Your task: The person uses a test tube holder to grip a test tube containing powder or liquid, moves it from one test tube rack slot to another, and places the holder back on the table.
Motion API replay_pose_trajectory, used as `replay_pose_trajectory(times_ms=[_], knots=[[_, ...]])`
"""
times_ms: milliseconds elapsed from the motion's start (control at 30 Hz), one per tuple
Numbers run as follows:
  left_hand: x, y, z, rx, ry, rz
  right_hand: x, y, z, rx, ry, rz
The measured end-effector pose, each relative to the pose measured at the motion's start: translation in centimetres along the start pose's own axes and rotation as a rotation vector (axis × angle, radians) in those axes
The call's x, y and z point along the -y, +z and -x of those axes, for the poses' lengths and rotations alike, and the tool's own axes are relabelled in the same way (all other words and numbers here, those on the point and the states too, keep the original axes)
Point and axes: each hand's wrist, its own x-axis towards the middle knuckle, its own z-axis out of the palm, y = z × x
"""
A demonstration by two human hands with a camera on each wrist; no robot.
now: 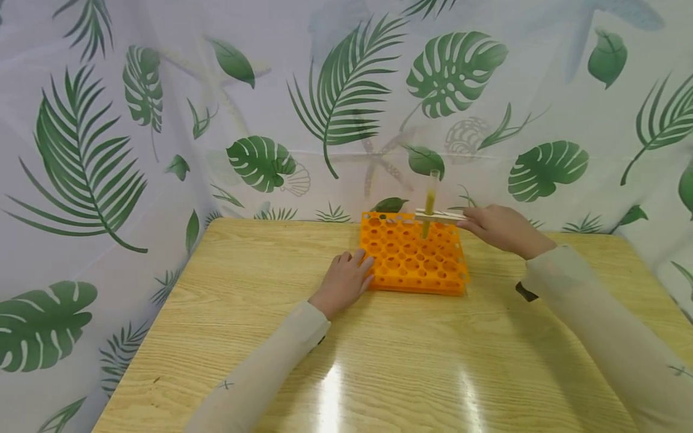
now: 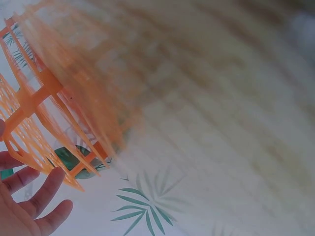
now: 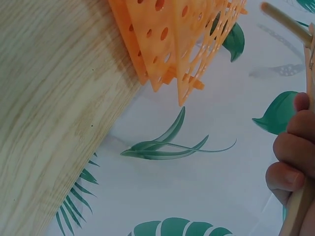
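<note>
In the head view my right hand (image 1: 500, 228) grips a wooden test tube clamp (image 1: 446, 217). Its far end holds a glass test tube (image 1: 430, 201) with yellow-green contents, nearly upright and overlapping the back of an orange test tube rack (image 1: 403, 281). The right wrist view shows fingers (image 3: 295, 147) curled round the clamp's handle (image 3: 298, 209), the tube's rounded bottom (image 3: 283, 19) above. At the rack's left end, my left hand (image 1: 346, 279) rests its fingers against the edge. Those fingers (image 2: 49, 189) look spread and relaxed beside the rack (image 2: 29, 103) in the left wrist view.
The rack's top is a grid of large and small round holes, and it stands near the back of a wooden table (image 1: 243, 288). A white cloth (image 1: 346, 174) with green leaf prints hangs behind the table and along its sides.
</note>
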Motion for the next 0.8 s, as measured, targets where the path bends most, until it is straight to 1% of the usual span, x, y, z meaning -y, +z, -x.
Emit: replay_pose_trajectory(times_ms=[267,500,667,800], knots=[[0.0,0.0,0.0,0.000,0.002,0.000,-0.3,0.3,1.1,0.002,-0.010,-0.009],[0.0,0.1,0.1,-0.006,0.002,0.021,-0.3,0.3,1.7,-0.025,-0.019,-0.011],[0.0,0.2,0.1,-0.022,0.006,0.013,-0.6,0.4,2.1,-0.029,-0.007,-0.005],[-0.1,0.2,0.1,-0.016,0.006,0.011,-0.8,0.4,2.4,-0.022,0.012,0.004]])
